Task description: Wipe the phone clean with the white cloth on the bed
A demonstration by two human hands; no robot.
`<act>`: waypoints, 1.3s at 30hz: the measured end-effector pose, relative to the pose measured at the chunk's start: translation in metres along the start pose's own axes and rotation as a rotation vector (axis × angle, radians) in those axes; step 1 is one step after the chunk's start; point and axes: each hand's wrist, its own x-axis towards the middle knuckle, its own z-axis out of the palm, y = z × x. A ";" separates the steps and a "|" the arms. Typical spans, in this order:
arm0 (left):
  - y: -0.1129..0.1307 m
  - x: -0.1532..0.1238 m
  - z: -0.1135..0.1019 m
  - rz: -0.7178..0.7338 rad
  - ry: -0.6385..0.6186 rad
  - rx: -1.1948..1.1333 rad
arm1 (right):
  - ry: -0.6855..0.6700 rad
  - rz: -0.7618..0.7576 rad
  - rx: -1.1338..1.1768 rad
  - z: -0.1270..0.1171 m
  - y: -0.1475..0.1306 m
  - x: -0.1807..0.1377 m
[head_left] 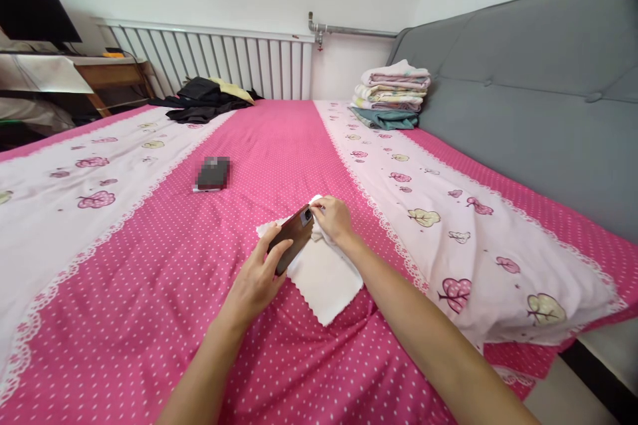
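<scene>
My left hand [256, 279] grips a dark smartphone [294, 239] by its lower end, tilted up with its back and camera bump showing. At the phone's upper end, my right hand [333, 216] pinches a bit of white cloth [316, 199] against the edge by the camera. Its fingers are closed together. Beneath the phone, a white cleaning cloth [326, 282] with zigzag edges lies spread on the pink dotted bedspread [279, 139]. The phone's screen side faces away from me.
A dark, pixelated flat object [213, 174] lies on the bed to the left. Folded bedding [393, 93] is stacked by the grey headboard [528, 93]. Black clothes [204, 99] lie near the white radiator [224, 60]. A monitor [37, 13] stands on a desk at far left.
</scene>
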 end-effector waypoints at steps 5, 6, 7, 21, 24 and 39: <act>0.000 0.000 0.000 -0.028 -0.010 -0.016 | -0.048 0.032 -0.071 0.001 -0.002 -0.001; -0.001 0.000 0.000 -0.034 -0.007 -0.024 | -0.064 0.044 -0.084 0.001 -0.002 -0.002; -0.001 0.000 0.000 -0.037 -0.002 -0.032 | -0.080 0.056 -0.097 0.001 -0.002 -0.002; -0.002 -0.001 -0.001 -0.070 0.007 -0.055 | -0.233 0.058 0.042 -0.006 -0.014 -0.008; -0.003 -0.001 -0.001 -0.081 0.010 -0.050 | -0.241 0.030 0.142 -0.006 -0.017 -0.009; -0.001 -0.001 0.002 -0.017 0.007 -0.009 | 0.023 0.109 0.240 0.004 -0.014 -0.004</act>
